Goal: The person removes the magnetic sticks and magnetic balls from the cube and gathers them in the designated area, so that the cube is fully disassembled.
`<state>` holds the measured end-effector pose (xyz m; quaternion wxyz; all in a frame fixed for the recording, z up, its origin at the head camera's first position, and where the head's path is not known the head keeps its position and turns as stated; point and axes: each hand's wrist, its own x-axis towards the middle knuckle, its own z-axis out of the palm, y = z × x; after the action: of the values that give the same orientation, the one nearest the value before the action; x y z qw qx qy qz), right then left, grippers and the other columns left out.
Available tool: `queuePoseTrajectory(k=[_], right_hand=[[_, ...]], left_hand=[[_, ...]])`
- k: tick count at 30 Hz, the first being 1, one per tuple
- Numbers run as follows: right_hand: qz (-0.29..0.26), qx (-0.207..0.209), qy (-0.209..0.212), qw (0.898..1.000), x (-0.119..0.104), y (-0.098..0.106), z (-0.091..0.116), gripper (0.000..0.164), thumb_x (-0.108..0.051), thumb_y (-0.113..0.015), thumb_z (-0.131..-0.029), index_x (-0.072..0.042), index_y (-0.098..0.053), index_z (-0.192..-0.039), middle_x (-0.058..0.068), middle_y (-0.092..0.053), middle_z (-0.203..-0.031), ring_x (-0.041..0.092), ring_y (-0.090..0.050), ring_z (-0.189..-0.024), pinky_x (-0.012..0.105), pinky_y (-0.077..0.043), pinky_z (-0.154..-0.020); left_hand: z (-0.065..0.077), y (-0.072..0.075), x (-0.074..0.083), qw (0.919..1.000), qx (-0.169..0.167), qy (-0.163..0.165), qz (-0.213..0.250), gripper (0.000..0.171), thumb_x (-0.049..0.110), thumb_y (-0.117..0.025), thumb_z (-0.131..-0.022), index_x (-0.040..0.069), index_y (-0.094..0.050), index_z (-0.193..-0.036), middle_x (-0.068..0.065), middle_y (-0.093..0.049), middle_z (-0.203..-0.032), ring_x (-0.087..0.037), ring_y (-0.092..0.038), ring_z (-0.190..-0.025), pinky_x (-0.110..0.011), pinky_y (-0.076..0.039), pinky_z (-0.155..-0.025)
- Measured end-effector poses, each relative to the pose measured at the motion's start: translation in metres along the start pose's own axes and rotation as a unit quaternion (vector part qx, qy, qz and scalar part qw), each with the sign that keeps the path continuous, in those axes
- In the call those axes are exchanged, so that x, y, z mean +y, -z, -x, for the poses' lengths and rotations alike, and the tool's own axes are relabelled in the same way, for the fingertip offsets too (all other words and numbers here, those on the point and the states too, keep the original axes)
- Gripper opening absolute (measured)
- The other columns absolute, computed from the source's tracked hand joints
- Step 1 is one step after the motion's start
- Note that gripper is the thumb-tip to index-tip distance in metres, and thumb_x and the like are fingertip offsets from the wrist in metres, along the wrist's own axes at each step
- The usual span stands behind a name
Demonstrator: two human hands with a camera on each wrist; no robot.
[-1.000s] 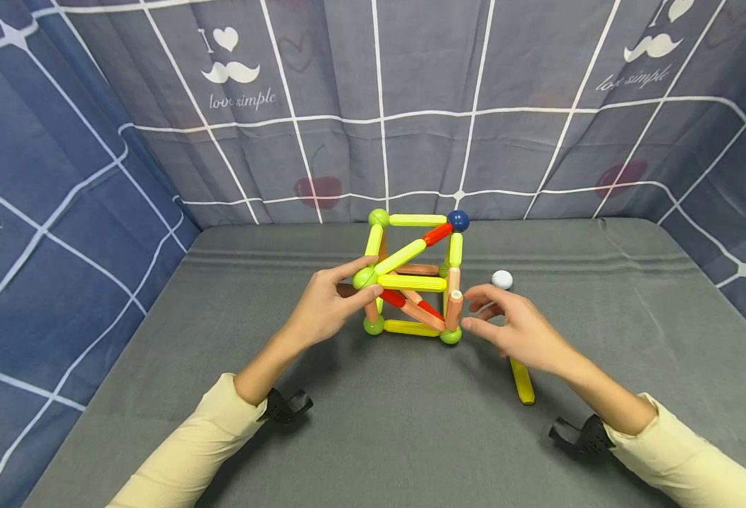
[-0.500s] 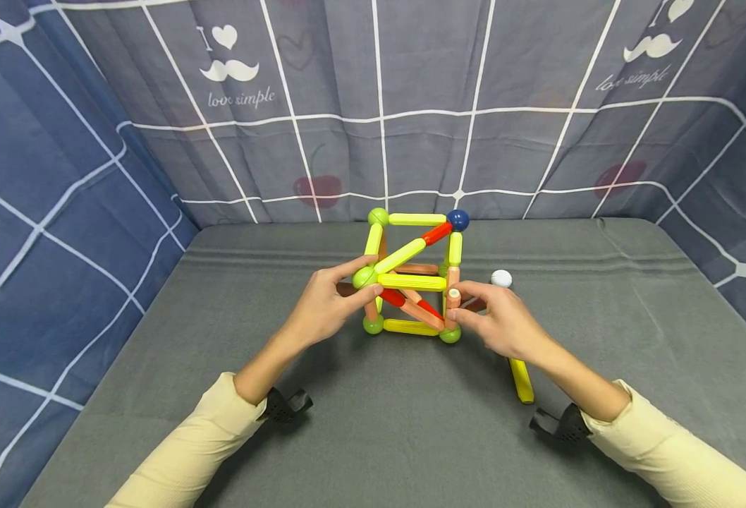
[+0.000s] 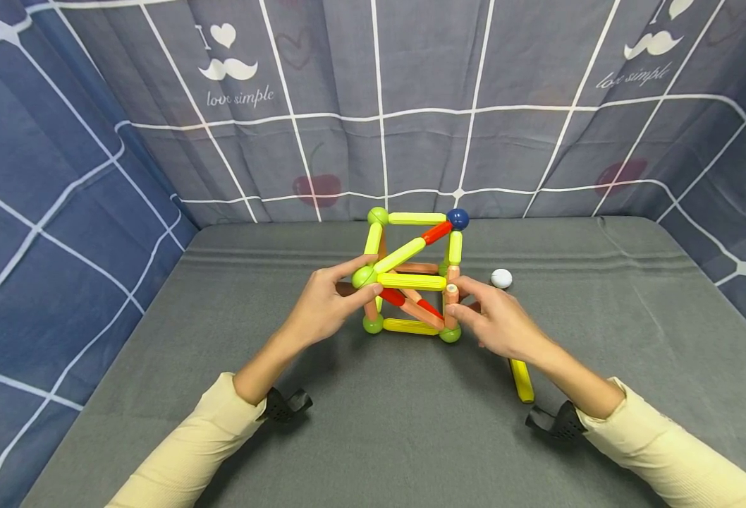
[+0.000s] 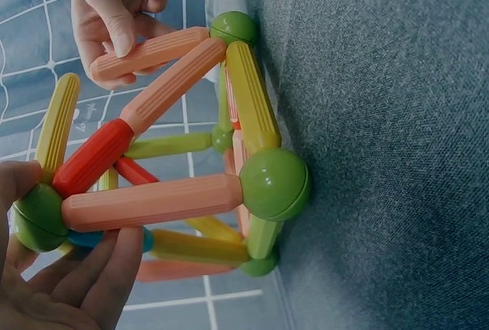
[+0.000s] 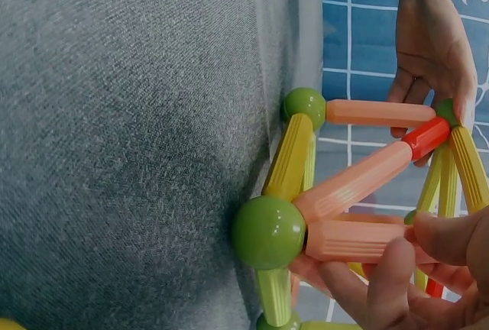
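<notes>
A cube-like frame of magnetic rods and balls stands on the grey cloth. My left hand (image 3: 322,303) grips the green ball (image 3: 364,277) at its near upper left corner. With thumb and fingers, my right hand (image 3: 503,321) pinches an orange magnetic rod (image 5: 355,240) that rises from the green ball (image 5: 267,232) at the near lower right corner. The rod's upper end is bare, close to the right end of the yellow top rod (image 3: 411,281). Red-and-orange diagonals cross the sides, and a dark blue ball (image 3: 457,219) tops the far right corner.
To the right of the frame lie a white ball (image 3: 501,278) and a loose yellow rod (image 3: 522,381), partly hidden by the right hand. A grid-patterned curtain (image 3: 424,155) rises behind the cloth (image 3: 398,437) and along both sides.
My right hand has moved left from beside the frame and taken hold of the upright orange rod, whose top has tipped slightly left. The left hand has stayed on its ball.
</notes>
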<state>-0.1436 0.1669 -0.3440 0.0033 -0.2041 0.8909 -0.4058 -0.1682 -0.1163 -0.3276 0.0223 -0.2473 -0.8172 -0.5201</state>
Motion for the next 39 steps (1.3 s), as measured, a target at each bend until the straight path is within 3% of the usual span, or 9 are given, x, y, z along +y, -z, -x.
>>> queuePoseTrajectory(k=[4,10,17,22,25,39], right_hand=[[0.022,0.000,0.002,1.000,0.000,0.000,-0.001,0.013,-0.014,-0.062,-0.099,-0.013,-0.060,-0.111,0.004,-0.066,-0.093,0.023,-0.065,-0.076,0.034,-0.049,-0.053],[-0.026,-0.011,-0.001,1.000,0.003,0.004,0.002,0.019,-0.013,-0.061,-0.100,-0.009,-0.058,-0.119,0.006,-0.063,-0.082,0.023,-0.057,-0.054,0.034,-0.049,-0.045],[-0.088,0.000,0.001,0.996,0.007,0.012,0.010,0.019,-0.014,-0.062,-0.099,-0.006,-0.060,-0.117,0.007,-0.060,-0.098,0.026,-0.055,-0.052,0.033,-0.049,-0.044],[-0.079,0.013,-0.004,0.997,0.010,0.018,0.019,0.022,-0.016,-0.063,-0.099,-0.007,-0.061,-0.119,0.007,-0.062,-0.099,0.034,-0.062,-0.069,0.036,-0.053,-0.052],[-0.074,0.023,-0.006,0.997,0.012,0.021,0.025,0.026,-0.015,-0.065,-0.098,-0.005,-0.061,-0.121,0.007,-0.064,-0.099,0.031,-0.064,-0.076,0.035,-0.054,-0.056],[-0.109,0.063,-0.005,0.992,0.027,0.034,0.055,0.040,-0.004,-0.071,-0.091,-0.006,-0.057,-0.128,0.014,-0.065,-0.092,0.022,-0.061,-0.053,0.033,-0.050,-0.046]], left_hand=[[0.000,0.000,0.001,1.0000,-0.001,0.000,-0.001,0.046,0.018,-0.072,-0.092,0.009,-0.060,-0.136,-0.008,-0.070,-0.105,-0.025,-0.072,-0.079,-0.027,-0.040,-0.046],[0.000,0.000,0.001,1.0000,0.000,0.000,-0.002,0.046,0.018,-0.072,-0.092,0.009,-0.061,-0.136,-0.008,-0.070,-0.106,-0.023,-0.072,-0.080,-0.027,-0.041,-0.047],[-0.001,0.000,0.001,1.0000,0.003,-0.002,-0.003,0.046,0.018,-0.072,-0.092,0.010,-0.061,-0.136,-0.008,-0.070,-0.106,-0.021,-0.072,-0.080,-0.027,-0.043,-0.049],[0.000,0.000,0.001,0.9999,0.006,-0.002,-0.008,0.045,0.017,-0.072,-0.092,0.011,-0.061,-0.136,-0.008,-0.070,-0.106,-0.018,-0.072,-0.079,-0.027,-0.045,-0.050],[0.000,0.000,0.001,0.9999,0.005,0.001,-0.009,0.046,0.018,-0.072,-0.092,0.011,-0.061,-0.136,-0.008,-0.069,-0.107,-0.017,-0.072,-0.080,-0.028,-0.045,-0.050],[0.000,0.000,0.001,1.0000,0.002,-0.003,-0.006,0.047,0.017,-0.072,-0.092,0.008,-0.060,-0.136,-0.009,-0.069,-0.107,-0.022,-0.072,-0.081,-0.027,-0.045,-0.051]])
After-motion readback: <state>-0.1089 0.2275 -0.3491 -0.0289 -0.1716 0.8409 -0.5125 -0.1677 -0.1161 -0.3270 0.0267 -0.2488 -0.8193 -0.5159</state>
